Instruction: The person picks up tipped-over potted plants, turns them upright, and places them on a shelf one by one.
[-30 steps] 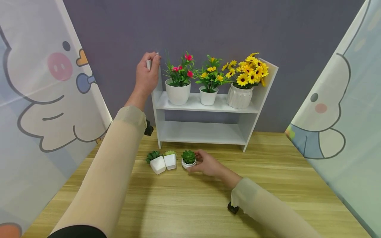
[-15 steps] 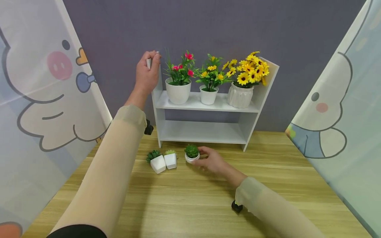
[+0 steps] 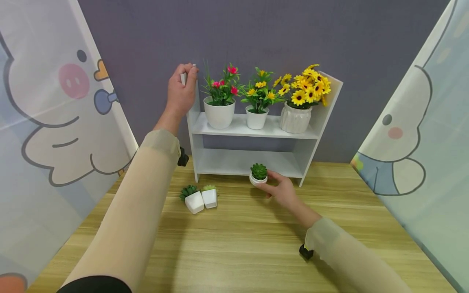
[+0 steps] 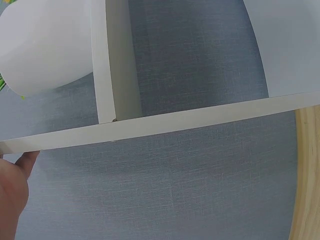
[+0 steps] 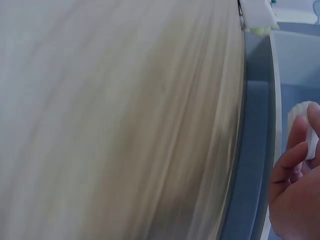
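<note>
In the head view my right hand (image 3: 283, 190) pinches a small succulent in a round white pot (image 3: 258, 174), held upright in front of the lower shelf's front edge. The right wrist view shows the fingers (image 5: 290, 162) around the white pot (image 5: 311, 142); its plant is hidden there. My left hand (image 3: 181, 89) grips the top of the left side panel of a white two-tier shelf (image 3: 253, 158). At the edge of the left wrist view, part of that hand (image 4: 12, 190) meets the panel (image 4: 165, 125).
Two succulents in square white pots (image 3: 194, 202) lie tipped over on the wooden table (image 3: 227, 252). On the upper tier stand a pot with pink flowers (image 3: 220, 114), one with small yellow flowers (image 3: 256, 119) and a ribbed pot of sunflowers (image 3: 295, 119).
My right hand has carried the round-potted succulent up and to the right, from beside the tipped pots to the shelf's front. My left hand has stayed on the panel.
</note>
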Demonstrator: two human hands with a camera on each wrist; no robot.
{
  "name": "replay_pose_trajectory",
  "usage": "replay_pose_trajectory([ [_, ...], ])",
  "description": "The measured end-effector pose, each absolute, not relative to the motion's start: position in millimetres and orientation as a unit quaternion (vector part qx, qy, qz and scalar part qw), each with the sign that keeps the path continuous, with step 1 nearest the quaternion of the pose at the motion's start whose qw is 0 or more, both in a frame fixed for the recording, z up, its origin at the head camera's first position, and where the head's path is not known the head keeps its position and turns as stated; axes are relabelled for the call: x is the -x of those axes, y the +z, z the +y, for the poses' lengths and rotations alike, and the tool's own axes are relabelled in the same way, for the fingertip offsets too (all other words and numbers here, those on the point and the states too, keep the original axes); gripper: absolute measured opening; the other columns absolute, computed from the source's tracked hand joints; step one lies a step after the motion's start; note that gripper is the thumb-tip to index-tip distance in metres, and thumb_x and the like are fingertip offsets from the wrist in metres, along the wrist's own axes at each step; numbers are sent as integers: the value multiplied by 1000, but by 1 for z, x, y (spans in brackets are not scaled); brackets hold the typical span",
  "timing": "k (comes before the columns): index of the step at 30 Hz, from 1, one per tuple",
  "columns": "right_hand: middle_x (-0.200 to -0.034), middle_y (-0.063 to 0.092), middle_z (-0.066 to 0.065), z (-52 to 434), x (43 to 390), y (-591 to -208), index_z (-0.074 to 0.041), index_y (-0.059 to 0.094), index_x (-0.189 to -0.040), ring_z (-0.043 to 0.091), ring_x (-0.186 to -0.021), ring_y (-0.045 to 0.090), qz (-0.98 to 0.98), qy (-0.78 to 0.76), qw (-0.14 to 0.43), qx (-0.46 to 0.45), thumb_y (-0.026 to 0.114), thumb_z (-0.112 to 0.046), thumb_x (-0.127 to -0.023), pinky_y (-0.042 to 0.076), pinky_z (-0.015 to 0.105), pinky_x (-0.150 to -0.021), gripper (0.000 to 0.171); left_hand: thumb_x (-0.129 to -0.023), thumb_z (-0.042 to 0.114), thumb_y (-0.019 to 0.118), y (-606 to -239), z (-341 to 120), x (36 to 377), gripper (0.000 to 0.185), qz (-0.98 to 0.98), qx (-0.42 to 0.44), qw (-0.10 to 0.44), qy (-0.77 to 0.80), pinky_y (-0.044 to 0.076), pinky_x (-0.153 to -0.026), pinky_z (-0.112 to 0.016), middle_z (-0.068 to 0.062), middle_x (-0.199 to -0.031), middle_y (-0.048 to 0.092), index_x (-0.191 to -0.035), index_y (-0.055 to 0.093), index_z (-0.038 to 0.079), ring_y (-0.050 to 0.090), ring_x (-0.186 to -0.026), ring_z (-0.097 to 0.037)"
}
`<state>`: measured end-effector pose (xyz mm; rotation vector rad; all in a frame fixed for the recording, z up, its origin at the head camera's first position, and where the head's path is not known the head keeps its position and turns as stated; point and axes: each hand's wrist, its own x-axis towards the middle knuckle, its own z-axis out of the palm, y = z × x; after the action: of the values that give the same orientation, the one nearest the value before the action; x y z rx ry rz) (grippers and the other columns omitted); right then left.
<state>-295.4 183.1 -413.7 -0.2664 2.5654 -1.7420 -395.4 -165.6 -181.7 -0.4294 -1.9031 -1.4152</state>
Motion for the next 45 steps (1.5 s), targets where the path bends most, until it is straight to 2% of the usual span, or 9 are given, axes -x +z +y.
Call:
replay_pose_trajectory([
  [3, -164, 52, 25, 194, 297, -412, -2, 41, -167, 13, -64, 71, 821, -567, 4, 72, 84, -25, -100, 61, 30, -63, 83, -115, 32, 57, -182, -166, 395, 20, -737, 166, 358, -549, 47, -118, -28, -12, -141, 68, -98, 57, 21, 50, -155, -11],
  [9, -161, 52, 26, 213, 299, -409, -6, 39, -169, 8, -60, 69, 805, -591, -11, 53, 81, -24, -102, 58, 25, -57, 81, -115, 33, 56, -182, -164, 395, 20, -740, 163, 355, -547, 49, -105, -28, -10, -140, 68, -100, 57, 21, 51, -153, -11],
  [14, -163, 47, 29, 229, 302, -406, -4, 35, -170, 4, -59, 69, 808, -588, -30, 24, 81, -26, -102, 59, 24, -60, 85, -115, 33, 56, -182, -164, 394, 19, -739, 163, 354, -549, 48, -116, -28, -11, -140, 68, -100, 57, 21, 48, -156, -10],
  [16, -164, 46, 30, 234, 304, -406, -2, 33, -170, 3, -58, 69, 813, -581, -41, 13, 81, -27, -102, 58, 23, -58, 86, -115, 33, 56, -182, -165, 394, 19, -740, 163, 353, -549, 48, -117, -30, -11, -141, 67, -100, 56, 21, 48, -156, -10],
  [21, -162, 49, 31, 244, 309, -407, 0, 34, -169, 6, -58, 71, 825, -561, -65, 5, 80, -26, -103, 56, 22, -56, 84, -115, 32, 57, -182, -165, 395, 19, -736, 164, 358, -551, 48, -117, -29, -10, -138, 68, -99, 58, 21, 51, -154, -11],
  [31, -159, 51, 31, 253, 310, -408, 2, 31, -169, 7, -60, 72, 838, -540, -76, -4, 79, -30, -104, 52, 21, -52, 87, -114, 29, 59, -182, -164, 396, 20, -722, 173, 364, -562, 48, -115, -27, -10, -133, 68, -96, 58, 22, 55, -149, -13],
  [38, -158, 51, 31, 253, 309, -408, 6, 34, -164, 10, -62, 74, 832, -549, -82, -16, 76, -28, -106, 61, 27, -60, 79, -115, 30, 58, -181, -164, 395, 20, -728, 173, 362, -556, 46, -122, -29, -12, -137, 68, -97, 58, 21, 51, -154, -13],
  [45, -159, 54, 32, 249, 312, -410, 3, 35, -167, 14, -65, 77, 846, -526, -92, -17, 72, -29, -108, 53, 20, -52, 77, -115, 30, 58, -182, -164, 395, 20, -725, 173, 361, -561, 48, -117, -28, -10, -135, 68, -97, 58, 21, 53, -152, -13],
])
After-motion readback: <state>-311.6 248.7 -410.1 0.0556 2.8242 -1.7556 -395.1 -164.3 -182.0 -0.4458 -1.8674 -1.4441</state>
